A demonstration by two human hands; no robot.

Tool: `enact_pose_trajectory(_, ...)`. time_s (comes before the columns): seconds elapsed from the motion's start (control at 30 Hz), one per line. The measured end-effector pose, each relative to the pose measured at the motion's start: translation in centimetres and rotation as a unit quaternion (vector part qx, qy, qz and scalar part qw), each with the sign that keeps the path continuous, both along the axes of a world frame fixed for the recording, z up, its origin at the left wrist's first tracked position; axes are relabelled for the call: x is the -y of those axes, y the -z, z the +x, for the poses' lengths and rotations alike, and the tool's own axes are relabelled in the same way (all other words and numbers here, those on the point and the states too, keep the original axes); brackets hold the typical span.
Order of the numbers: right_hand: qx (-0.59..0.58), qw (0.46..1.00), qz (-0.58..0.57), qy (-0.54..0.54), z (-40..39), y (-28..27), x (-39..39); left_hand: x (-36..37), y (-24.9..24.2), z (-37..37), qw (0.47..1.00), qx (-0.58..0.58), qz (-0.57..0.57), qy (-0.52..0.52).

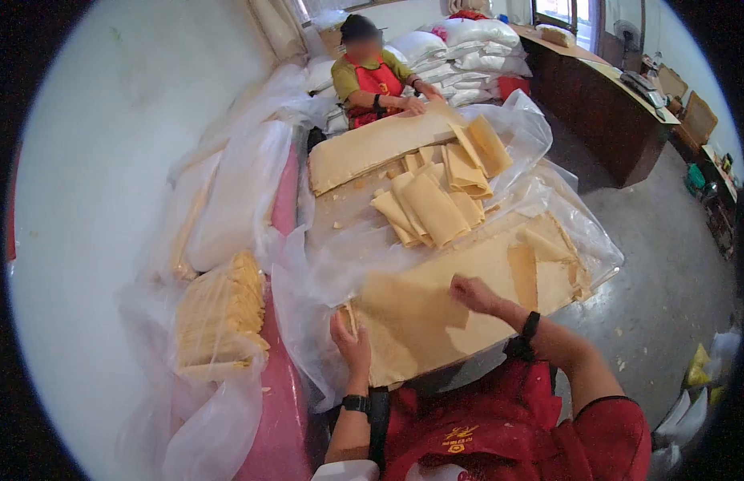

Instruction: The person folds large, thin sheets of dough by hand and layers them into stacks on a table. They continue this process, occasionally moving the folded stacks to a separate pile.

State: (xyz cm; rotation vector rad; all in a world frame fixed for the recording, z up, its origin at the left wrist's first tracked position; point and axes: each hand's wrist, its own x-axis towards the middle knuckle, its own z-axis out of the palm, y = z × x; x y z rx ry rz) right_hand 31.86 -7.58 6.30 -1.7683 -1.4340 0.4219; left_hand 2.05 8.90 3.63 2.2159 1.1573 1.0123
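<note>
In front of me lies a broad stack of thin, pale-yellow sheets (420, 349). My right hand (474, 295) is closed in a pinch over the middle of the stack, at the edge of a lifted yellow sheet (404, 301) that is smeared by motion. At the stack's left end, my left hand (352, 341) is closed around a small folded edge of sheet, its fingers partly hidden. Beyond the stack rests a pile of folded yellow sheets (436, 208), several of them overlapping.
Across from me a person in a red apron (377, 80) has both hands on another sheet stack (380, 148). To my left, folded sheets (219, 313) sit under clear plastic (243, 192). White sacks (468, 56) are piled behind, and a dark counter (596, 104) stands at the right.
</note>
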Motion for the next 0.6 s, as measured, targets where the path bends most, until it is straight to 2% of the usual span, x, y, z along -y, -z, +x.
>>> enact_pose_trajectory(0.03,-0.065,0.997,0.005,0.039,0.3,-1.3,-0.9,-0.3,-0.8,-0.1,0.999,0.049,-0.011,-0.013)
enact_pose_trajectory(0.1,-0.09,0.988,0.047,0.115,1.2,-4.0,-3.9,-0.2,-0.9,0.5,0.999,0.038,-0.009,-0.018)
enact_pose_trajectory(0.13,-0.097,0.982,0.074,0.141,1.9,-4.5,-5.5,-0.4,0.2,0.9,0.995,0.072,-0.06,0.022)
enact_pose_trajectory(0.17,-0.149,0.978,0.028,0.147,2.5,-5.8,-7.2,-0.2,0.8,1.4,0.986,0.105,-0.112,0.065)
enact_pose_trajectory(0.2,-0.201,0.968,-0.018,0.151,2.8,-6.7,-8.2,0.7,-0.1,2.1,0.991,0.066,-0.103,0.06)
enact_pose_trajectory(0.23,-0.203,0.966,-0.018,0.156,2.7,-5.6,-8.8,1.0,-0.4,2.0,0.991,0.064,-0.103,0.064)
enact_pose_trajectory(0.27,-0.046,0.984,-0.023,0.169,2.9,-4.1,-9.4,1.4,-0.6,2.3,0.99,-0.009,-0.104,0.09)
enact_pose_trajectory(0.3,0.114,0.976,-0.035,0.182,3.6,-2.9,-8.9,2.0,-0.4,2.8,0.984,-0.08,-0.105,0.12)
enact_pose_trajectory(0.33,0.115,0.973,-0.042,0.193,3.5,-2.1,-7.1,2.7,0.4,2.7,0.982,-0.081,-0.11,0.132)
enact_pose_trajectory(0.4,0.138,0.979,-0.098,0.115,1.7,0.0,-3.9,3.3,1.6,1.3,0.976,-0.147,-0.095,0.133)
enact_pose_trajectory(0.43,0.191,0.973,-0.103,0.076,0.5,0.7,-1.2,3.3,2.0,0.3,0.975,-0.147,-0.1,0.133)
enact_pose_trajectory(0.5,0.239,0.962,-0.124,0.05,-2.1,3.5,4.5,3.5,2.7,-2.4,0.983,-0.178,0.001,0.042)
enact_pose_trajectory(0.53,0.257,0.958,-0.121,0.037,-3.9,2.8,7.3,3.6,2.5,-3.4,0.99,-0.136,-0.009,0.028)
enact_pose_trajectory(0.57,0.243,0.962,-0.123,0.023,-5.5,2.4,9.1,3.4,2.8,-4.5,0.988,-0.152,-0.016,0.017)
enact_pose_trajectory(0.6,0.244,0.962,-0.116,0.031,-6.7,1.9,10.2,2.6,3.7,-5.0,0.988,-0.126,-0.088,0.021)
